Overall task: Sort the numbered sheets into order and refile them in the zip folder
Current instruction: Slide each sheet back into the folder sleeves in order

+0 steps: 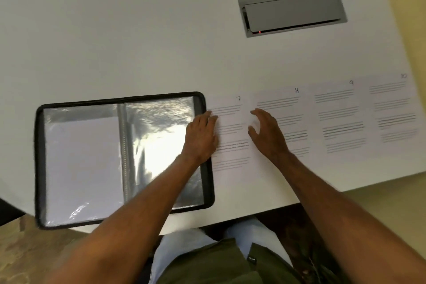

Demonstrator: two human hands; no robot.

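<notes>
Zip folder [122, 159] lies open flat at the table's near edge, black zip border, glossy clear sleeves, what looks like a white sheet in the left sleeve [83, 168]. Beside it, lined sheets 7 [232, 159], 8 [280, 101], 9 [341, 120] and 10 [394, 110] run rightward in a row.

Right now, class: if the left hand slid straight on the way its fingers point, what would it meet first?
The left hand rests at the left edge of sheet 7, its fingers pointing away from the person and slightly right. Going straight on, it would probably cross only sheet 7's upper part, then bare table; nothing else seems to lie in that line.
</notes>
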